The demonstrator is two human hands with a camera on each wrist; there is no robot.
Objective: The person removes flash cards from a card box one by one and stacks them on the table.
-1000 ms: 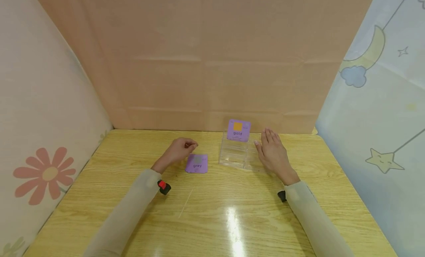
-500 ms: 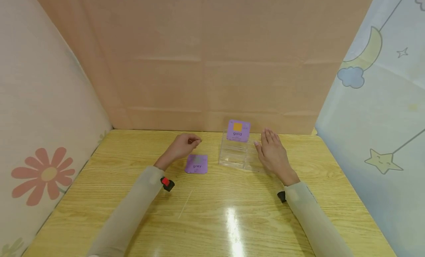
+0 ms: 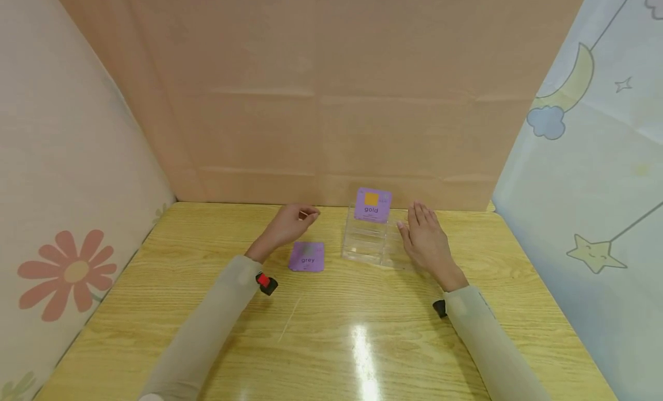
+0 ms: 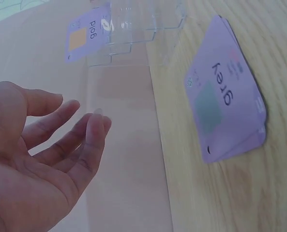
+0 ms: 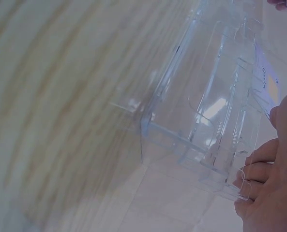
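A clear, tiered card holder (image 3: 364, 248) stands near the back of the table. In its rear left tier a purple card printed "gold" (image 3: 373, 205) stands upright. Left of the holder, a small stack of purple cards, topped by one reading "grey" (image 3: 307, 256), lies flat. My left hand (image 3: 286, 224) hovers beyond that stack, fingers loosely bent; the left wrist view shows nothing between thumb and fingers (image 4: 92, 140). At the holder's right end is my right hand (image 3: 427, 240), its fingers fairly straight and its thumb apart; it partly covers that end. Whether it presses there, I cannot tell.
The wooden table (image 3: 331, 320) meets a tan backdrop (image 3: 248, 130) just behind the holder. Patterned panels stand at both sides, the left with a flower (image 3: 67, 274), the right with a moon (image 3: 577, 84). Both wrists wear black straps.
My left hand has moved a little away and to the right from beside the grey card, its fingers slightly more spread. The right hand, holder and cards stay where they were.
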